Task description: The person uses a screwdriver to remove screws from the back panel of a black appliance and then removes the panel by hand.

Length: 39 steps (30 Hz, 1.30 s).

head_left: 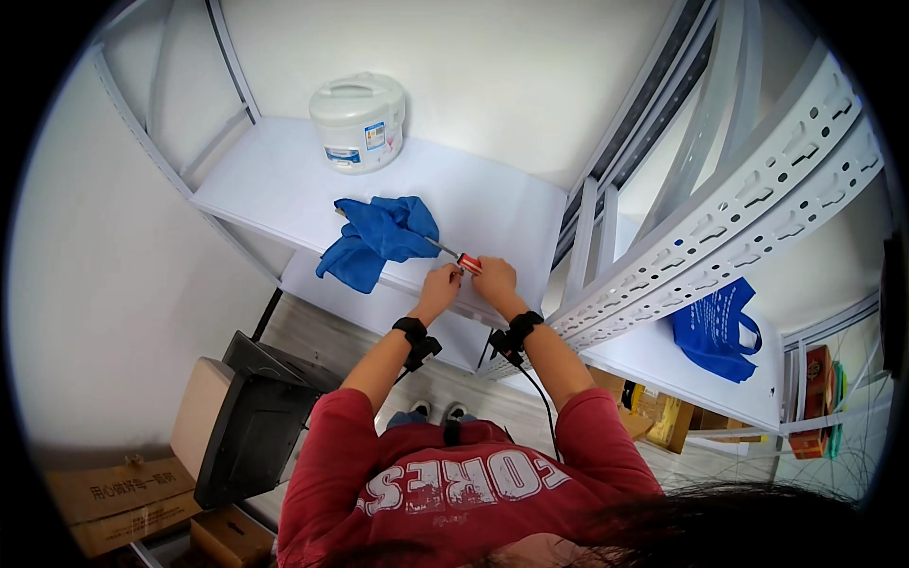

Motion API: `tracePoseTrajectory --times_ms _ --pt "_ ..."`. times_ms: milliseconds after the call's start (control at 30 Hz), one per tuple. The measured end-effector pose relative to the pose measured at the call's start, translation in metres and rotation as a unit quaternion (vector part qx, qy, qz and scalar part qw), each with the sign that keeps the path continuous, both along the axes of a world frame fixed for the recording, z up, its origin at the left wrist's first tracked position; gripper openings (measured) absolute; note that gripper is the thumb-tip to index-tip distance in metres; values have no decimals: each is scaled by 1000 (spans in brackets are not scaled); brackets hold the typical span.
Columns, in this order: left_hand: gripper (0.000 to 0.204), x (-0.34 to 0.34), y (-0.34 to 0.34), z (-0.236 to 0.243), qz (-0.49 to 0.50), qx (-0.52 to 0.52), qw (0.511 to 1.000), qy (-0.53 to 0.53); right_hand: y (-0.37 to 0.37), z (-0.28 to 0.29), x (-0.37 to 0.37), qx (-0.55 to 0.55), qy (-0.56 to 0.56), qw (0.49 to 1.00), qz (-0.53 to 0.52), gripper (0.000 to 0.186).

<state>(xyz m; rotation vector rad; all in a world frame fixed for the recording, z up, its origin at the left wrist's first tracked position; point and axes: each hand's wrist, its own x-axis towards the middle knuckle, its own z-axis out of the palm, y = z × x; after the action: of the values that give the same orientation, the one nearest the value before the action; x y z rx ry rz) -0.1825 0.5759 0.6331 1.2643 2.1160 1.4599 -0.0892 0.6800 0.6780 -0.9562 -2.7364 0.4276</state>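
Note:
My right hand point(495, 282) is closed on a screwdriver point(469, 262) with a red handle, above the front part of a white shelf point(507, 204). Its metal shaft points away to the left, toward a crumpled blue cloth point(383, 232). Close beside the handle is my left hand point(439, 290), its fingers drawn together in a pinch; what they hold, if anything, is too small to make out. The cloth lies on the shelf and partly hangs over its front edge.
A white rice cooker point(358, 123) stands behind the cloth. Perforated metal uprights point(705, 232) rise at the right. Beyond them a blue bag point(720, 331) lies on another shelf. A black bin-like object point(256, 435) and a cardboard box point(123, 502) are at the lower left.

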Motion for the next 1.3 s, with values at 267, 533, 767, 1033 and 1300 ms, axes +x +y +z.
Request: tracePoseTrajectory --times_ms 267,533,767,1033,1300 --pt "18 7 11 8 15 7 965 -261 0 19 8 -57 84 994 -49 14" --pt "30 28 18 25 -11 72 830 -553 -26 33 16 -87 161 983 20 19" --pt "25 18 -46 16 32 75 890 -449 -68 37 9 -142 179 970 87 21" --pt "12 40 -167 5 176 89 965 -174 -145 -7 -1 -237 117 949 171 21" --pt "16 102 -291 1 286 42 957 18 -254 -34 28 -466 83 860 191 13"
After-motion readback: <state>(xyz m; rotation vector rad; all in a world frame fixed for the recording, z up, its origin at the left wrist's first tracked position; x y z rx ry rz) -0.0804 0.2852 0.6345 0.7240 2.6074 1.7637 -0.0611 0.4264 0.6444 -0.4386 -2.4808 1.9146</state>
